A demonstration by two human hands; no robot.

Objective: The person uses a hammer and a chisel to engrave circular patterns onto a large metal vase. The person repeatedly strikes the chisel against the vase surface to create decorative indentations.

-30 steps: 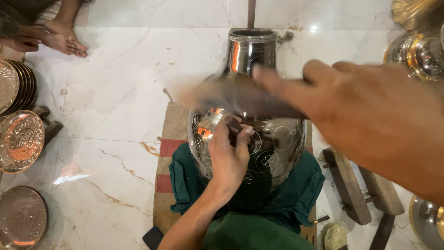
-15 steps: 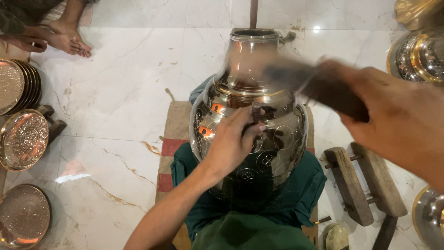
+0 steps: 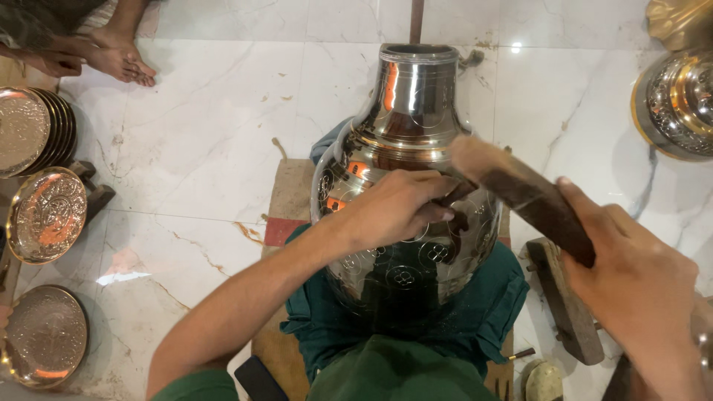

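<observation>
A large shiny metal pot (image 3: 411, 111) with engraved round patterns lies tilted on a green cloth (image 3: 486, 312) in my lap. My left hand (image 3: 394, 208) rests on the pot's belly, fingers pinched around a small dark punch held against the metal. My right hand (image 3: 639, 289) grips a dark wooden mallet (image 3: 520, 189), whose pale head sits right at the punch, just above my left fingers.
Engraved metal plates (image 3: 44, 215) lie and stand stacked at the left on the marble floor. Another person's bare feet (image 3: 122, 63) are at the top left. More shiny vessels (image 3: 676, 100) stand at the top right. Wooden blocks (image 3: 568, 308) lie at the right.
My right hand has swung the mallet down from a raised, blurred position onto the punch. My left hand has shifted slightly up and right on the pot.
</observation>
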